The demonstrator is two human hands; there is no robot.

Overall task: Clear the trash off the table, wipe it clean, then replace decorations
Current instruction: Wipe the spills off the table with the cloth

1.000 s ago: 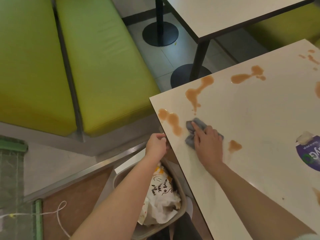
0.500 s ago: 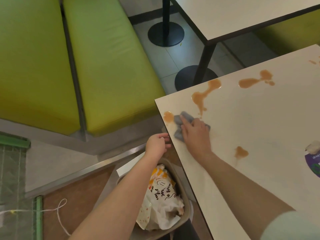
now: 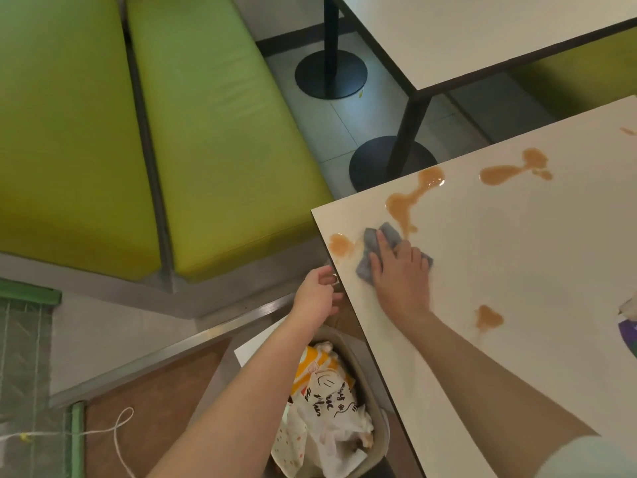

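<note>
1. The desk (image 3: 517, 270) is the landmark: its near-left corner carries brown spills, so I judge the wiping step is under way, with the trash already in the bin (image 3: 370, 401) that stands on the floor just below the desk's left edge.
2. The right hand (image 3: 400, 270) lies flat on the desk near that corner, fingers straight and spread, pressing a blue-grey cloth (image 3: 374, 248) down; the cloth sticks out ahead of and to the left of the fingertips.
3. The left hand (image 3: 319, 294) is off the desk, just beside its left edge, fingers loosely curled; it seems to hold nothing, though I cannot tell whether it touches the edge.
4. A long spill (image 3: 410, 198) touches the cloth's far side; a small spill (image 3: 341, 243) sits just left of the cloth at the desk's edge.
5. Next, I judge, the cloth must sweep over these two, then reach the spill by the forearm (image 3: 487, 317) and the one (image 3: 510, 170) farther right along the far edge.
</note>
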